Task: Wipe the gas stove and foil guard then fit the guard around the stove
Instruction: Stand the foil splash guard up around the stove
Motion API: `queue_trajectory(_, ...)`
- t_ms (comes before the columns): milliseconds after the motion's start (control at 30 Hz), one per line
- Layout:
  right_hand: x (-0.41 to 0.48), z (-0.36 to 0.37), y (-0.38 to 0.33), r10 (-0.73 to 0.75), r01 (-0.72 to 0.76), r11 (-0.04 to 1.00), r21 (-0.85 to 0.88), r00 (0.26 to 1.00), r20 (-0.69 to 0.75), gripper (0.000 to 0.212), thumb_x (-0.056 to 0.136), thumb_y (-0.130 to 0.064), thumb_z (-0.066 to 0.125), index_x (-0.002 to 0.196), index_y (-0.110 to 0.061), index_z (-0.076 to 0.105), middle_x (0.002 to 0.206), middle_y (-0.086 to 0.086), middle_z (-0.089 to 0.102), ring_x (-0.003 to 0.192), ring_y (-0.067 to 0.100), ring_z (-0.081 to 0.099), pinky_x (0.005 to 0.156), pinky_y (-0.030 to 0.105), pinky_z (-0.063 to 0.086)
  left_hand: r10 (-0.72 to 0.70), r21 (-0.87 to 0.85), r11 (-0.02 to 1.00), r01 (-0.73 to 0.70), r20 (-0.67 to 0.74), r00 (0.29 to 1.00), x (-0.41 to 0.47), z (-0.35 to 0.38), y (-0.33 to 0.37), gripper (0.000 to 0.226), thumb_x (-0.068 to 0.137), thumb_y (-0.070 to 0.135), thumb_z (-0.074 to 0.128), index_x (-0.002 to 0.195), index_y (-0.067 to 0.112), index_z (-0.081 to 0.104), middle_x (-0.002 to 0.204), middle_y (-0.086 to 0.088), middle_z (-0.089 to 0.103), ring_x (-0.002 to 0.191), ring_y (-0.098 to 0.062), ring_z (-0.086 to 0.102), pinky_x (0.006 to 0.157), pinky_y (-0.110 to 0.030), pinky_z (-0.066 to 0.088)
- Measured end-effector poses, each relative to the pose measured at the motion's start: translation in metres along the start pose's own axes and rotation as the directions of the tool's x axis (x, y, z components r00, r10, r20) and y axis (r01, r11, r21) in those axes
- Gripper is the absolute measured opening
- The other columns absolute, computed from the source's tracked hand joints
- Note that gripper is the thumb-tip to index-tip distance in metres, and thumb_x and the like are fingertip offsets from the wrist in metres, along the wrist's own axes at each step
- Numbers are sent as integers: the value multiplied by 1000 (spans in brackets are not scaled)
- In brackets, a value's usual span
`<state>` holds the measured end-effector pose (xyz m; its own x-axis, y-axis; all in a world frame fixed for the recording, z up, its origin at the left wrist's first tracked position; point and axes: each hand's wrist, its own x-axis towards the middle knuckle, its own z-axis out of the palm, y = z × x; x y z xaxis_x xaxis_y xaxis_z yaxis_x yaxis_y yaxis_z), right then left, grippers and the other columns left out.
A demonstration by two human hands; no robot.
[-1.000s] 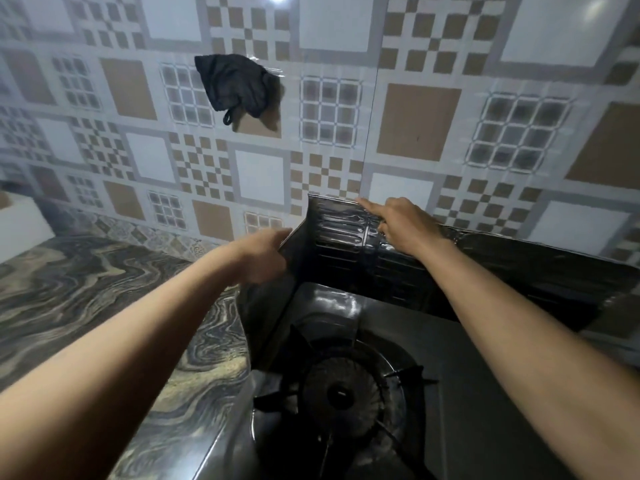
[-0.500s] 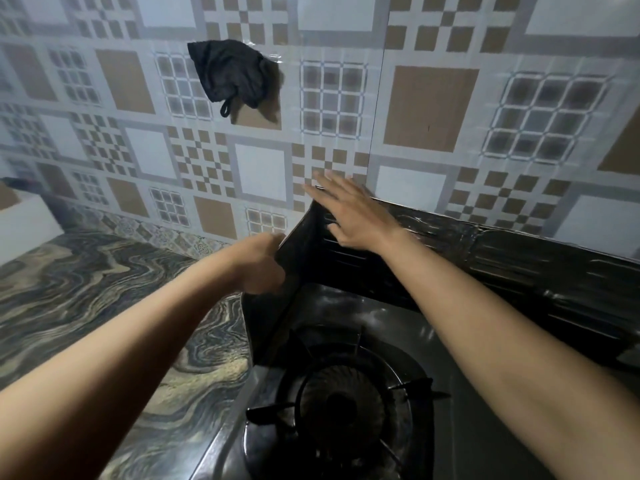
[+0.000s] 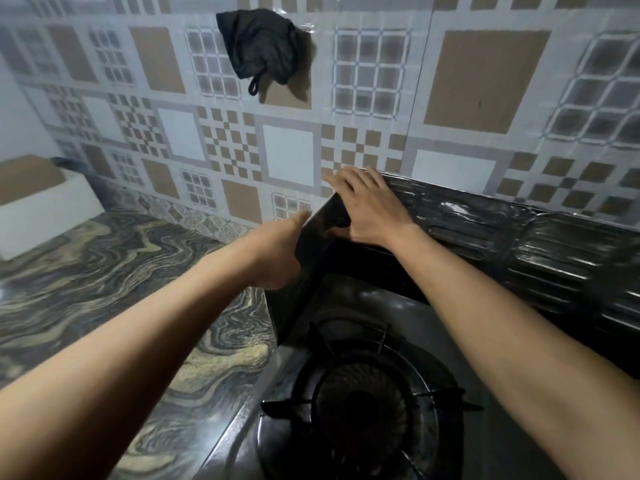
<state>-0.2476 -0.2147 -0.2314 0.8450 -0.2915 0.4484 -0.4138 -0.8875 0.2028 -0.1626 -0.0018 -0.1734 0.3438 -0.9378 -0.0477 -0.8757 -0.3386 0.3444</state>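
The dark foil guard [image 3: 540,247] stands upright along the tiled wall behind the gas stove [image 3: 485,445], with a side panel folded forward at the stove's left edge. My left hand [image 3: 277,258] grips that side panel from its outer face. My right hand [image 3: 363,206] lies flat, fingers spread, against the guard's inner back-left corner near the top edge. The burner [image 3: 367,410] with its black pan support sits below my arms.
A marbled stone countertop [image 3: 104,289] extends to the left of the stove. A black cloth [image 3: 263,46] hangs on the patterned tile wall above. A white box [image 3: 41,202] stands at the far left against the wall.
My right hand has slid left along the guard's top edge to the corner and opened flat. The guard now stands closer to the wall. My left hand keeps hold of the side panel.
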Motion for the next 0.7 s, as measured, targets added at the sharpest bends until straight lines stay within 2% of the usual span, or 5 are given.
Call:
queue_trajectory(133,0,0,1,-7,8,1000,24,1000,-26,100,76,-74,56,153,-20,23,153,10,37,145,30,27,120,55,15,133,22,991,-132,-34,991,-9,2,1,93,84,0,53,157,33,5,130,-19,62,115,-37,59,80,-27,41)
queue_trajectory(333,-5,0,7,-44,46,997,67,999,-24,87,81,-76,50,149,-27,26,156,13,32,147,31,23,120,57,12,107,-27,994,-107,-16,994,-13,-10,-5,96,80,-1,54,156,38,9,140,-8,57,122,-29,56,88,-28,44)
queue_trajectory(533,3,-1,-5,-32,32,996,88,999,1,98,81,-72,56,156,-35,5,162,10,21,151,27,13,122,53,8,108,-37,993,-110,-49,993,-15,-8,-6,93,81,-4,50,155,38,13,124,-11,66,97,-25,59,74,-25,39)
queue_trajectory(633,-5,-8,4,-52,50,994,100,999,17,107,81,-69,59,157,-27,-2,165,10,6,152,26,3,123,49,6,65,-20,998,-66,-10,998,-12,-13,-13,100,77,-6,52,156,38,11,127,-11,64,105,-28,61,75,-28,43)
queue_trajectory(700,-18,-12,14,-45,45,999,-7,999,-7,100,86,-63,58,158,-18,5,164,14,11,152,29,8,122,51,12,50,-34,998,-50,7,999,-8,-15,-15,101,74,-5,53,154,43,14,120,-10,66,98,-28,64,72,-34,52)
